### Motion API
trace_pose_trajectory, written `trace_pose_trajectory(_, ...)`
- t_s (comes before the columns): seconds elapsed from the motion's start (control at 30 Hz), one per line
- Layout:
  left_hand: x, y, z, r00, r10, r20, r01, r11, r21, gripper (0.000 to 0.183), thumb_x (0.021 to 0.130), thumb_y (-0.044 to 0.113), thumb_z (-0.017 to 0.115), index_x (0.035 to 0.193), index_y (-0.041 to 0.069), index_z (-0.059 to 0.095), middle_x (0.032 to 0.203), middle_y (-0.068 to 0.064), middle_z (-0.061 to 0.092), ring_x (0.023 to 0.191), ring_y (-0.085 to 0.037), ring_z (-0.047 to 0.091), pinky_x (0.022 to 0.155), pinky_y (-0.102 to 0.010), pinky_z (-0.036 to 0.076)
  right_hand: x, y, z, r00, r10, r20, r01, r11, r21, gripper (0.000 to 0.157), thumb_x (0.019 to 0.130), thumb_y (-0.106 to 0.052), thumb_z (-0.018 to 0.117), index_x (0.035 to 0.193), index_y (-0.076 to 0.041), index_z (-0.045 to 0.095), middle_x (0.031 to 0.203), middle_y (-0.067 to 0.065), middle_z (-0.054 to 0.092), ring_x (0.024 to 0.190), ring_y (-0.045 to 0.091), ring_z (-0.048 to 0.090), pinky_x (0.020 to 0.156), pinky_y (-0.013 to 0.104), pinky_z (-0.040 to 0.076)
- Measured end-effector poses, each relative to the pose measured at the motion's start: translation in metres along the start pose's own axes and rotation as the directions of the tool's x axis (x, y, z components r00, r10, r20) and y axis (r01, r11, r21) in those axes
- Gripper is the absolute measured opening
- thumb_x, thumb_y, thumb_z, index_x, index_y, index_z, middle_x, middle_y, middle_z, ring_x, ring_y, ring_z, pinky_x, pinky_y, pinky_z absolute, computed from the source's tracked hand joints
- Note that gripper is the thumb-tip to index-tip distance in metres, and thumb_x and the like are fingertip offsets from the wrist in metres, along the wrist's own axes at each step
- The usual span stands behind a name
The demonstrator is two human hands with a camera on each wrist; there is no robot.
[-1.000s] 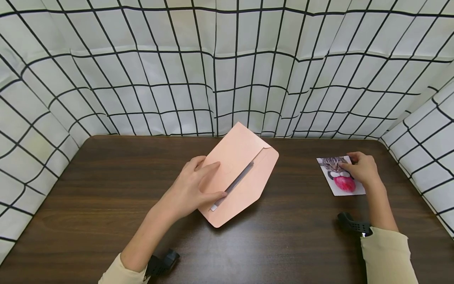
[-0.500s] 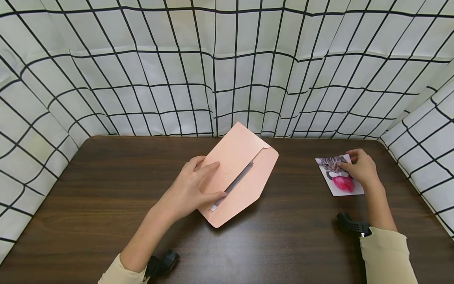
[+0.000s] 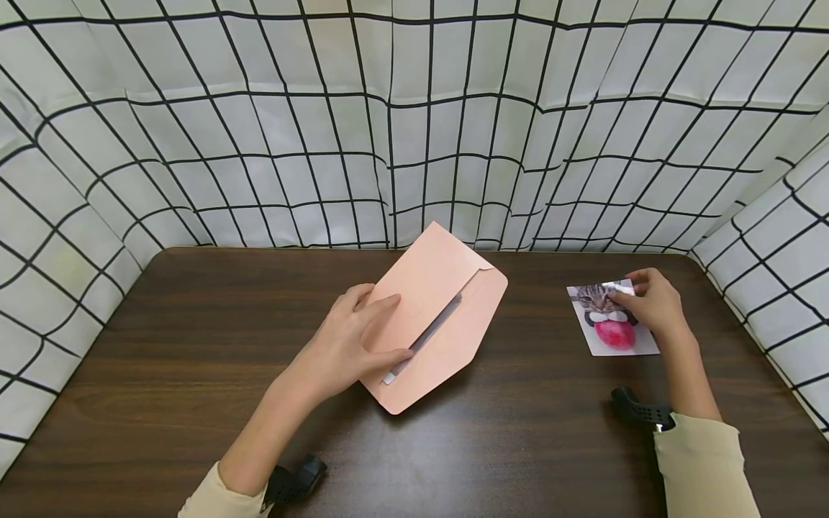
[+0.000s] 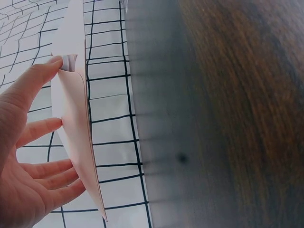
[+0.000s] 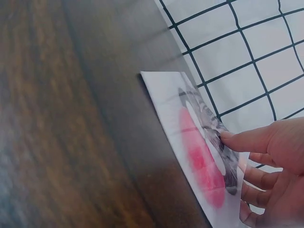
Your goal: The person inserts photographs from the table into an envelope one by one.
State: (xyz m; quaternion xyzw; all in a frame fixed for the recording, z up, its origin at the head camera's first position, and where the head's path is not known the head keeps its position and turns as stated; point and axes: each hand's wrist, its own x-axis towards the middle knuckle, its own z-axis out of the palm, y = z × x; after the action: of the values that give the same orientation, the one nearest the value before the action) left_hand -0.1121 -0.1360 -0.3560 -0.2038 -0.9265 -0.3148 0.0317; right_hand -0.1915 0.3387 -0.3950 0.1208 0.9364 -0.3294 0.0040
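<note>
My left hand (image 3: 350, 345) holds a pale pink envelope (image 3: 447, 302) at mid-table, its thumb at the long slot and the other fingers spread along the left side. Through the slot shows a grey-white strip of something inside (image 3: 435, 329). The envelope lies slanted, and in the left wrist view the envelope (image 4: 73, 102) appears nearly edge-on. Over at the right, my right hand (image 3: 654, 306) pinches a square photo card (image 3: 615, 334) by its upper right edge. A tabby cat and a bright pink shape are printed on it. The right wrist view shows the thumb pressing on the card's printed face (image 5: 199, 152).
The dark wood-grain table (image 3: 194, 345) carries both items. Behind it and along the sides hangs a white curtain (image 3: 414, 129) with black grid lines. A black wrist strap (image 3: 641, 410) shows on the right arm, another black strap (image 3: 298, 478) on the left.
The right hand has drawn the photo card slightly left, with its printed face catching more glare at the top. The left hand and the envelope are almost still.
</note>
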Motion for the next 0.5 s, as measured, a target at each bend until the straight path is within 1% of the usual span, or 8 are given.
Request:
trace_pose_trajectory(0.1, 0.0000, 0.0000, -0.0001, 1.000, -0.004, 0.002, 0.004, 1.000, -0.002, 0.071, 0.086, 0.035, 0.089, 0.145, 0.007, 0.064, 0.151, -0.025, 0.047, 0.138, -0.045, 0.048, 0.112, -0.058, 0.044, -0.0011, -0.0016, 0.0000, 1.000, -0.005, 0.002, 0.005, 1.000, -0.004, 0.053, 0.103, -0.019, 0.064, 0.141, 0.013, 0.044, 0.127, 0.041, 0.052, 0.106, 0.048, 0.054, 0.074, 0.034, 0.048)
trace_pose_trajectory(0.2, 0.0001, 0.0000, -0.0001, 1.000, -0.002, 0.001, 0.002, 1.000, -0.001, 0.071, 0.086, 0.034, 0.090, 0.145, 0.007, 0.064, 0.150, -0.025, 0.047, 0.138, -0.045, 0.048, 0.112, -0.058, 0.044, -0.0017, -0.0024, 0.0005, 1.000, -0.013, 0.004, 0.013, 1.000, 0.000, 0.050, 0.105, -0.019, 0.063, 0.139, 0.012, 0.046, 0.129, 0.041, 0.053, 0.108, 0.051, 0.053, 0.079, 0.043, 0.052)
trace_pose_trajectory(0.3, 0.0000, 0.0000, 0.0000, 1.000, 0.000, 0.001, 0.000, 1.000, -0.002, 0.071, 0.086, 0.034, 0.090, 0.145, 0.006, 0.064, 0.150, -0.025, 0.047, 0.137, -0.044, 0.048, 0.112, -0.058, 0.045, -0.0017, -0.0035, 0.0005, 0.999, -0.037, 0.004, 0.037, 0.999, 0.002, 0.045, 0.106, -0.019, 0.062, 0.136, 0.013, 0.050, 0.128, 0.042, 0.055, 0.110, 0.052, 0.054, 0.082, 0.049, 0.053)
trace_pose_trajectory(0.5, 0.0002, 0.0006, 0.0003, 1.000, -0.003, 0.006, 0.003, 1.000, 0.001, 0.071, 0.086, 0.034, 0.089, 0.146, 0.007, 0.063, 0.150, -0.025, 0.047, 0.137, -0.044, 0.048, 0.112, -0.058, 0.045, -0.0017, -0.0070, -0.0011, 0.995, -0.094, 0.020, 0.094, 0.996, -0.002, 0.037, 0.107, -0.017, 0.060, 0.129, 0.012, 0.057, 0.124, 0.041, 0.062, 0.112, 0.051, 0.054, 0.080, 0.042, 0.046)
